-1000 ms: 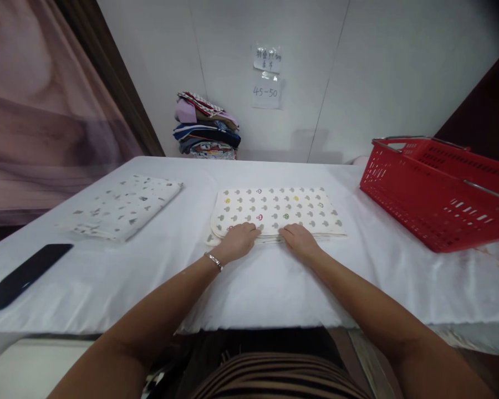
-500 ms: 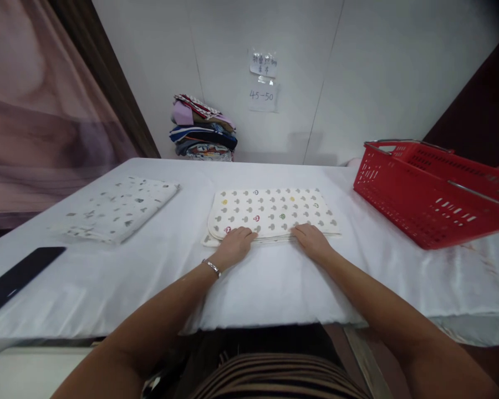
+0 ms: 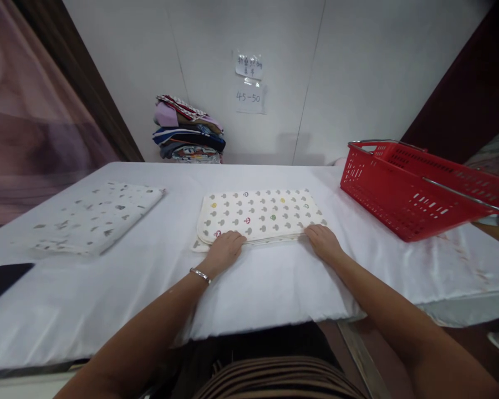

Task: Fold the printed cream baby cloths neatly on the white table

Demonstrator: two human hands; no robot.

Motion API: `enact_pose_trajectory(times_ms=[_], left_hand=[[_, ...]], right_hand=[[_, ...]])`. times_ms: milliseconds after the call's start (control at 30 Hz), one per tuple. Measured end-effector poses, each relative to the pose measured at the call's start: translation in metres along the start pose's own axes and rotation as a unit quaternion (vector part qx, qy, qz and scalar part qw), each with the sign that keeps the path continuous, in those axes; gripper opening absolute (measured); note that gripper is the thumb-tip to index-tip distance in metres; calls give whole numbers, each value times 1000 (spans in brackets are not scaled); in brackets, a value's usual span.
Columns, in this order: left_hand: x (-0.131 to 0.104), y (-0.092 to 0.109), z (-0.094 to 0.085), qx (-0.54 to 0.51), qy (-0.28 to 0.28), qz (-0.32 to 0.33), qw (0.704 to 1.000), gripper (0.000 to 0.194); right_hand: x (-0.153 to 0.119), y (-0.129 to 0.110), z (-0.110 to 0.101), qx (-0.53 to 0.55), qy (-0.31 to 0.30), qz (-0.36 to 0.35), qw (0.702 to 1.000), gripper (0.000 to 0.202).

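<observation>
A cream cloth (image 3: 260,213) with a print of grey, red, green and yellow mushrooms lies folded into a flat, layered rectangle in front of me. My left hand (image 3: 225,249) is at its near edge, left of the middle, fingers close together over the top layer. Toward the near right corner, my right hand (image 3: 323,242) has its fingers curled over the same edge. Both thumbs are largely hidden, and the layers at the edge show between the hands.
Another folded printed cloth (image 3: 103,213) lies to the left on the white-covered table (image 3: 270,299), with a black phone-like slab (image 3: 4,280) nearer me. A red basket (image 3: 416,188) stands at the right. Folded fabrics (image 3: 189,133) are stacked against the wall, left of paper signs (image 3: 249,98).
My right hand has slid right along the near edge toward the corner of the cloth. My left hand stays at about the same place on it. The whole view has swung slightly right.
</observation>
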State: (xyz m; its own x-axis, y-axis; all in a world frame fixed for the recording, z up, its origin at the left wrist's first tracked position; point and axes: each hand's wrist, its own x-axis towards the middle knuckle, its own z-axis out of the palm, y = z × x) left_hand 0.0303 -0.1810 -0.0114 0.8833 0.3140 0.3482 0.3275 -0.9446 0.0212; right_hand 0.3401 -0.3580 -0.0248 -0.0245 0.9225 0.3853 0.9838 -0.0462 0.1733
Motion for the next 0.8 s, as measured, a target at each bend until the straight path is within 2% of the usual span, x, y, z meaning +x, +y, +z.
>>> enact_pose_trajectory(times_ms=[267, 600, 800], left_hand=[[-3, -1, -4, 0, 5, 0, 1000, 20], [-28, -21, -12, 32, 19, -54, 998, 14], [-31, -20, -10, 34, 13, -84, 996, 13]], right_hand=[[-6, 11, 4, 30, -2, 4, 1000, 29], [-27, 43, 2, 36, 11, 30, 999, 34], [-34, 48, 2, 44, 2, 46, 998, 37]])
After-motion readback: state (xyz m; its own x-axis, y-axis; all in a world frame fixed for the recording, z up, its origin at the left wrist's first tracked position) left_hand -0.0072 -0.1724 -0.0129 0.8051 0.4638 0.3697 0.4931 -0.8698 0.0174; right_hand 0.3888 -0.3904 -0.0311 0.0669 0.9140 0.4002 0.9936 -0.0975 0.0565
